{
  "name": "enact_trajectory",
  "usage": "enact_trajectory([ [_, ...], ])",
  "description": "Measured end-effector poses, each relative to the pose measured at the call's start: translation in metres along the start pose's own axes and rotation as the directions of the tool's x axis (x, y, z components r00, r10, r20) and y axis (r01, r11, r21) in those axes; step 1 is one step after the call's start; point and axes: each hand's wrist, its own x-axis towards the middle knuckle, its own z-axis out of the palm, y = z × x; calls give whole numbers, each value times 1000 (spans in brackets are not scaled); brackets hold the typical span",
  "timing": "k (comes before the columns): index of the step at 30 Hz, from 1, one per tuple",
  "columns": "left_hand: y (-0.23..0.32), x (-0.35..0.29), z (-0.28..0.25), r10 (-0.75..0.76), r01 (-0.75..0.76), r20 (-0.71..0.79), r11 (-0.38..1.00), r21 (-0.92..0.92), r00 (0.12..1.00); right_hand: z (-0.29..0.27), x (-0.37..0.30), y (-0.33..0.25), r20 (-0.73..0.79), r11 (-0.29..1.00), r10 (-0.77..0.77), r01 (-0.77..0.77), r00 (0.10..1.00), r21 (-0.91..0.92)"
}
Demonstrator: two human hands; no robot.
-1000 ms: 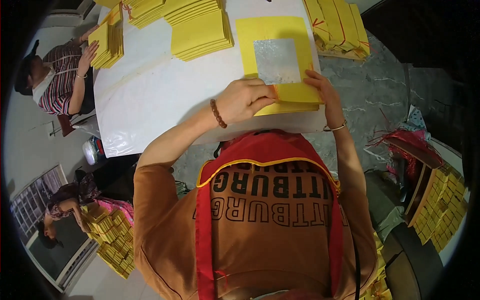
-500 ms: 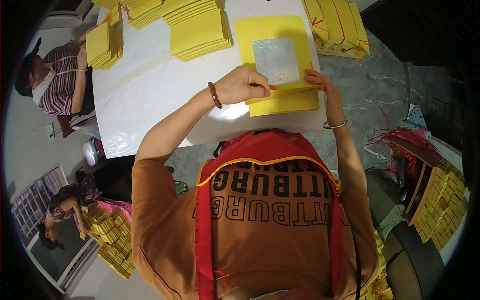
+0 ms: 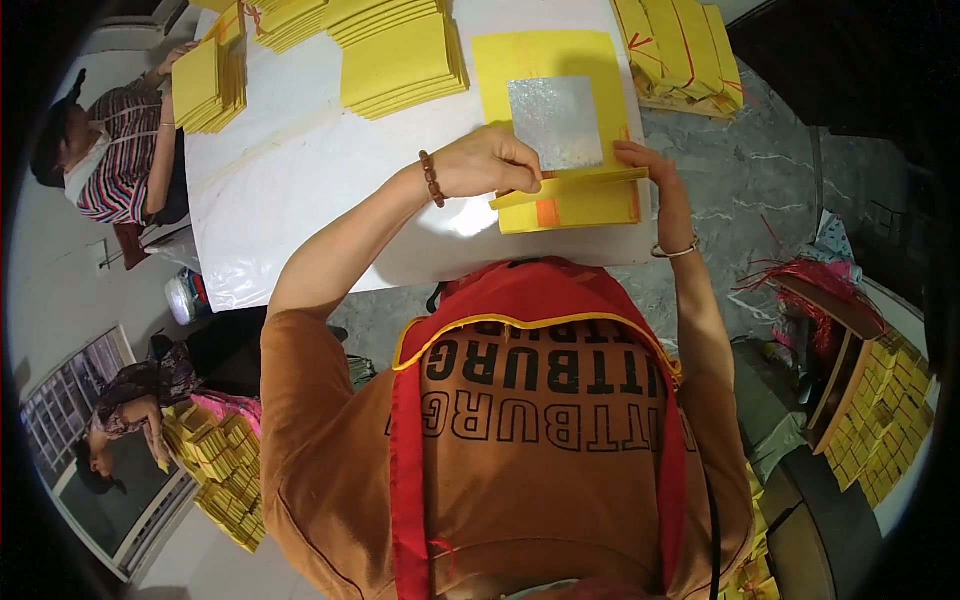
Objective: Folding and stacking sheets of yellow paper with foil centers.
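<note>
A yellow paper sheet (image 3: 600, 58) with a square silver foil patch (image 3: 555, 120) lies at the right end of the white table. Its near part is folded up into a narrow strip (image 3: 590, 179), seen nearly edge-on. My left hand (image 3: 490, 163), a beaded bracelet on its wrist, is closed and pinches that strip near its left part. My right hand (image 3: 663, 190) rests against the strip's right end with fingers stretched over the sheet's edge; its thumb is hidden. Below the strip lies more yellow paper (image 3: 590, 212) with orange marks.
Fanned stacks of yellow folded paper (image 3: 400, 65) stand on the white table (image 3: 290, 200). Tied yellow bundles (image 3: 685, 55) sit at the far right. A co-worker (image 3: 120, 160) is at the left edge, another person (image 3: 130, 410) lower left. A rack of yellow packets (image 3: 885, 415) stands right.
The folded strip has tipped up to a narrower edge, and orange marks now show on the paper below it. Both hands stay at nearly the same spots.
</note>
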Motion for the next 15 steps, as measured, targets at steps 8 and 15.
enact_trajectory([
  [8, -5, -4, 3, 48, -49, -68, 999, -16, 997, 0, 1, 2, 58, 977, -102, 111, 993, -180],
  [15, -16, -30, 14, 625, -65, -196, 369, 927, 756, -1, 4, 23, -6, 996, -86, 86, 996, -38],
])
